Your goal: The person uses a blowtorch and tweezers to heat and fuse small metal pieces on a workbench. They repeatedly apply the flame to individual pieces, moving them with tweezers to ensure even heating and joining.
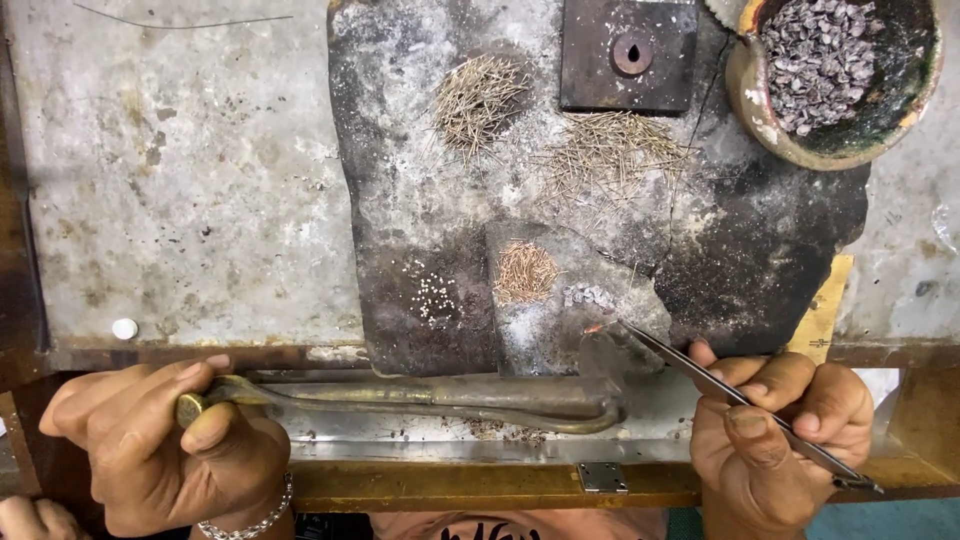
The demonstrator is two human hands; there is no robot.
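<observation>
- Near left, the left hand (165,440) is clamped on the end of a curved brass blowpipe (420,398), whose bent tip rests at the slab's near edge, aimed toward the work.
- Near right, the right hand (780,425) pinches tweezers (740,400) shut; their points reach a tiny glowing piece (598,326), probably held steady for heating.
- The dark slab (420,240) on the desk (180,180) keeps supplies within reach: white beads (436,296), copper wire bits (525,272), then two piles of pins (480,95).
- Far right, a bowl (750,90) of grey chips.
</observation>
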